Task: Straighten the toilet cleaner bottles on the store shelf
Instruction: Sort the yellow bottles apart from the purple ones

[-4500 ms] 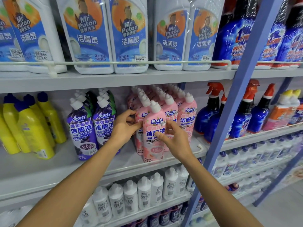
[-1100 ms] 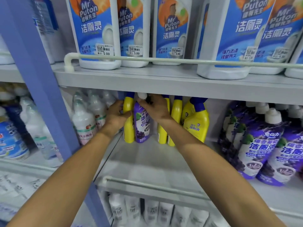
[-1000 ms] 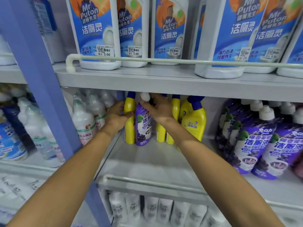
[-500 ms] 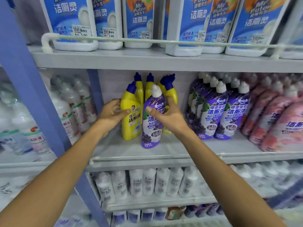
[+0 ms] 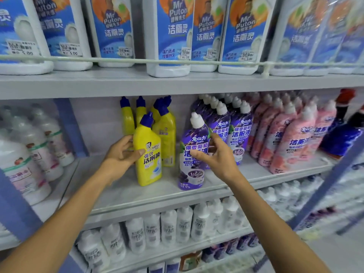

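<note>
A yellow toilet cleaner bottle (image 5: 150,160) with a blue cap stands upright near the front of the middle shelf (image 5: 137,196). My left hand (image 5: 120,154) grips its left side, thumb on the label. Just to the right stands a purple bottle (image 5: 192,174) with a white cap, a gap apart from the yellow one. My right hand (image 5: 218,160) holds it, thumb across the front and fingers behind. Several more yellow bottles (image 5: 165,134) stand behind. A purple row (image 5: 238,133) and a pink row (image 5: 295,138) fill the shelf to the right.
Large white Mr Puton bottles (image 5: 173,36) sit on the shelf above behind a rail (image 5: 118,61). Blue uprights (image 5: 325,186) bound the bay. White bottles (image 5: 29,154) fill the left bay, and small white bottles (image 5: 177,227) line the lower shelf.
Both hands drew the yellow and purple bottles forward from the shelf's back. The purple bottle has since shifted right, away from the yellow one and toward the purple row.
</note>
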Demonstrator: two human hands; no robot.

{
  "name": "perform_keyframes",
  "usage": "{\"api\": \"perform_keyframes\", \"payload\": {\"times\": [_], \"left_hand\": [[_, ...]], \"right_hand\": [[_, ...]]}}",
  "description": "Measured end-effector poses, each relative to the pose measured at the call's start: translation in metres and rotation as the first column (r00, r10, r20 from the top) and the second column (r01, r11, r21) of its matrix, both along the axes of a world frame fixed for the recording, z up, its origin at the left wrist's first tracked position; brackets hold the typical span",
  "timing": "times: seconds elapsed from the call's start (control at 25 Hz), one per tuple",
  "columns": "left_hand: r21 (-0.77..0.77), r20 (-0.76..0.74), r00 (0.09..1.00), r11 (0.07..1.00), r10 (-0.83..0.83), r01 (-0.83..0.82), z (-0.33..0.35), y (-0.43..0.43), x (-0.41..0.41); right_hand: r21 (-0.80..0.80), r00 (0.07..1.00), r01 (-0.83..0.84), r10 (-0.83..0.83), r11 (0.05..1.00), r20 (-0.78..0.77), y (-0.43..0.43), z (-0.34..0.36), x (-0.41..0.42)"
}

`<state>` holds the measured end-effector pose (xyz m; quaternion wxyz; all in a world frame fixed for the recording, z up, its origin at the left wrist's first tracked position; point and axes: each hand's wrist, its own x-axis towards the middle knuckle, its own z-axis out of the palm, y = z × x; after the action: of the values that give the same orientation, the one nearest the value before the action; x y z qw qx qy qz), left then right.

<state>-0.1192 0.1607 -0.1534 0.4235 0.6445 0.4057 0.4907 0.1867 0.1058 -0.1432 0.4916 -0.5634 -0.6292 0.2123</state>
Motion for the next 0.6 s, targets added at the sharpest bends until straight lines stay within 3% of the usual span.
{"api": "perform_keyframes", "payload": {"times": [0.32, 0.6], "left_hand": [[0.0, 0.016, 0.998, 0.998, -0.068, 0.068, 0.001, 0.001, 0.03], [-0.024, 0.02, 0.995, 0.995, -0.098, 0.099, 0.006, -0.002, 0.026]], "right_hand": [[0.043, 0.97, 0.227, -0.23, 0.973, 0.082, -0.012, 0.009, 0.068], [0.018, 0.965, 0.252, -0.253, 0.967, 0.069, -0.003, 0.01, 0.061]]}}
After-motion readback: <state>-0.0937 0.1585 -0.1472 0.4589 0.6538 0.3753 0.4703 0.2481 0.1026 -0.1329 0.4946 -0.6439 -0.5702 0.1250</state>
